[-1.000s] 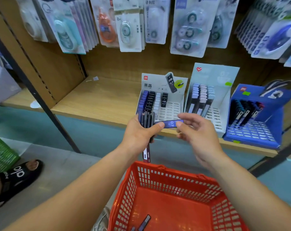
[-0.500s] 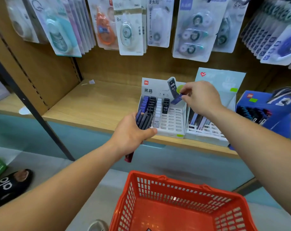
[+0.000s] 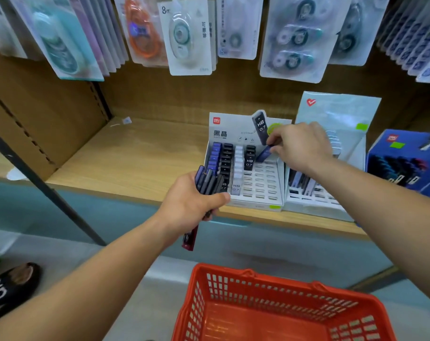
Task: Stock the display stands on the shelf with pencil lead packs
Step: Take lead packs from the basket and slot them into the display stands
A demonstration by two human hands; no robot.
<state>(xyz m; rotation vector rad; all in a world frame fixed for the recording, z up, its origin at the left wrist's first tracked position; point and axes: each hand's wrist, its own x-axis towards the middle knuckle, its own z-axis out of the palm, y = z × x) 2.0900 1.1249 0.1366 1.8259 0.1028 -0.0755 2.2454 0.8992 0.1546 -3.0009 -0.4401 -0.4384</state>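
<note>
Now right grip (image 3: 300, 146) pinches blue pack (image 3: 264, 153) at white stand (image 3: 270, 193); left grip (image 3: 191, 200) clutches packs (image 3: 207, 182).

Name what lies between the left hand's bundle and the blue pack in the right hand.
Head view: the white display stand with its rows of black packs and white packs.

Looked like a stationery shop aisle. Blister-carded correction tapes (image 3: 184, 38) hung in rows above a wooden shelf (image 3: 135, 163). Branded display stands (image 3: 233, 125) sat slotted with lead packs (image 3: 225, 158), priced-goods style. Red plastic shopping basket (image 3: 282, 291) sat below.
</note>
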